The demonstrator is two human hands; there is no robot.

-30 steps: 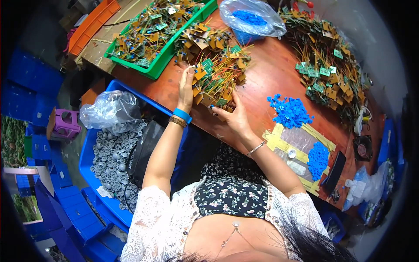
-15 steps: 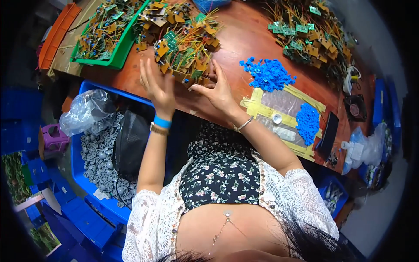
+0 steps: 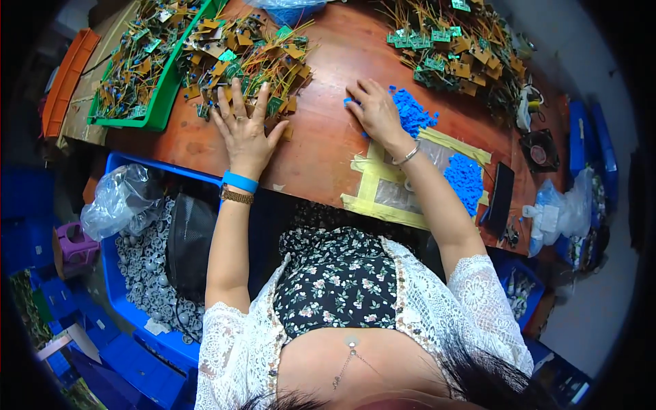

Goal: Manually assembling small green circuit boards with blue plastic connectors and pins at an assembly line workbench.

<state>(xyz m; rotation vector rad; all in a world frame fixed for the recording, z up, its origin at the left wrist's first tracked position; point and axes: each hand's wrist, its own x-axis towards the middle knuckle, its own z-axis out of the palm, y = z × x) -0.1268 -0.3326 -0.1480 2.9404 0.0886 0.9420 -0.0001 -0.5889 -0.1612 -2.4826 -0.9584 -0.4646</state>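
Two hands are over the desk (image 3: 328, 147). The left hand (image 3: 247, 140) is spread wide with nothing in its grasp, its fingertips over the near edge of one heap of wired boards (image 3: 236, 58); whether they touch it cannot be told. The boards are too tangled to count. The right hand (image 3: 376, 116) is narrower, its fingers bent; one small blue piece (image 3: 348, 101) shows at its fingertips, and I cannot tell if it is gripped.

Two piles of blue bits are near the right hand: a larger pile (image 3: 414, 113) just beside and partly behind it, and a smaller pile (image 3: 465, 183) beyond its wrist to the right, next to one black bar (image 3: 501, 198). Yellow tape (image 3: 383, 213) lies below that wrist. One bangle (image 3: 408, 153) circles it; two bands, one blue (image 3: 240, 182) and one brown (image 3: 237, 195), circle the left wrist.

Left of the left hand stands one green tray (image 3: 158, 116) full of more boards. A further heap (image 3: 471, 55) lies beyond the right hand, to its right, and one fan (image 3: 540, 150) lies farther right.
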